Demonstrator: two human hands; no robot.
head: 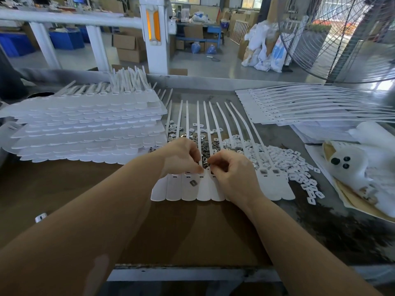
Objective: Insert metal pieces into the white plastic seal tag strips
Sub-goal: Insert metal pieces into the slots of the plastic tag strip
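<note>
Both the left hand [181, 155] and right hand [232, 169] pinch down at the seal tag strip [205, 189] sockets mid-table, where tiny, light, probably slippery metal pieces [205, 146] need fingertip edge-grips.

Factory workshop: cardboard boxes [128, 45], blue crates [66, 40], stuffed sacks [265, 50], industrial fan [342, 39], concrete floor [213, 63].

A grey concrete floor [224, 60] is being lit by daylight from far windows [252, 1]. Cardboard boxes [128, 45] are being stored beside a white post [156, 35]; a wire-guarded fan [346, 37] is being kept at right.
</note>
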